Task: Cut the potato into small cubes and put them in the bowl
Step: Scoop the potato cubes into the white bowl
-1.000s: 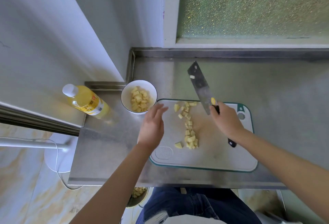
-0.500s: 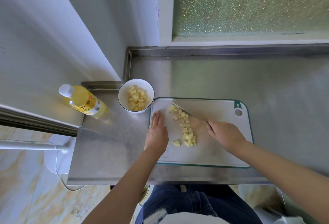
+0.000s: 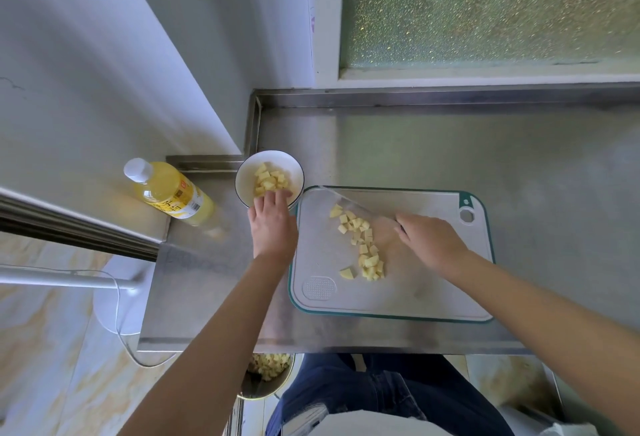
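A white bowl (image 3: pixel 246 172) with several potato cubes (image 3: pixel 269 181) stands left of a white cutting board (image 3: pixel 426 293) with a teal rim. More potato cubes (image 3: pixel 363 245) lie in a line on the board's left half. My left hand (image 3: pixel 273 226) reaches over the bowl's near rim, fingers spread and touching it. My right hand (image 3: pixel 429 241) grips the handle of a knife (image 3: pixel 356 205), whose blade lies low on the board, edge behind the cubes, tip toward the bowl.
A bottle of yellow liquid (image 3: pixel 169 193) lies tilted left of the bowl. The steel counter (image 3: pixel 519 158) ends in a raised lip by the wall and frosted window. Below the front edge, a metal pot (image 3: pixel 266 376) holds more potato pieces.
The knife came down from upright to lie flat on the board behind the cubes. My left hand moved from the board's left edge up to the bowl's rim.
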